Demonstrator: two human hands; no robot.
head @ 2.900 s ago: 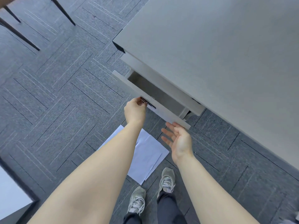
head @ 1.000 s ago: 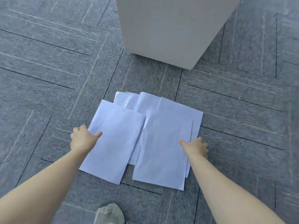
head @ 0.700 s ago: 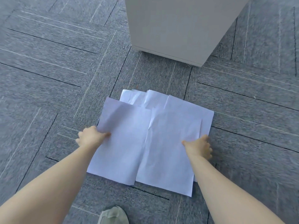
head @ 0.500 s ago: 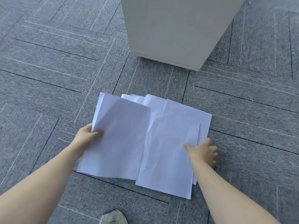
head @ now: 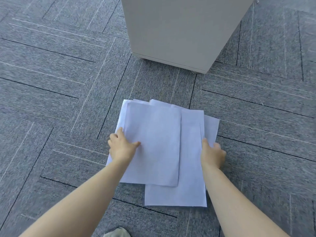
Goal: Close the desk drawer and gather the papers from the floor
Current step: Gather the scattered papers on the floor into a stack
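Several white papers [head: 164, 147] lie overlapped in a loose pile on the grey carpet in front of me. My left hand [head: 122, 147] grips the left edge of the top sheet, thumb on top of it. At the pile's right edge my right hand [head: 212, 154] holds the sheets, with fingers curled around their edge. The grey desk cabinet [head: 179, 29] stands just beyond the pile; no drawer front shows from here.
Grey patterned carpet tiles [head: 59, 82] spread all around the pile. The tip of my shoe [head: 118, 232] shows at the bottom edge. A small caster [head: 194, 72] sits under the cabinet's near corner.
My left hand has slid its sheet rightward over the others, so the spread has narrowed into a pile. The right hand has curled onto the right edge. The drawer was open 2.9 s ago.
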